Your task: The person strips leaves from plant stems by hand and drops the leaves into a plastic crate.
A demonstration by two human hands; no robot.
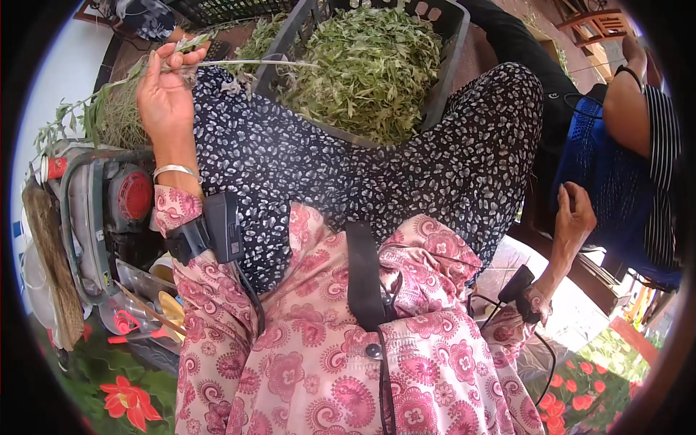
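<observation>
My left hand (166, 98), raised at the upper left, is shut on a leafy plant stem (244, 62) resembling mugwort. The stem's bare pale end reaches right, over the edge of a black plastic crate (462, 32). Its leafier part droops left of my wrist. Cut green leaves (370, 76) are heaped inside the crate, which stands between my knees. On the right, my right hand (576, 215) hangs beside a blue cloth (582, 136), its fingers bent. No object shows in it, but the inside of its grasp is hidden.
An engine-like machine (130, 196) with a red round cover stands at left, beside a rough wooden log (51, 261) and plastic containers (144, 272). More stems (125, 117) lie beyond it. Another person's arm (625, 125) is at right; another person's leg (144, 19) is at upper left.
</observation>
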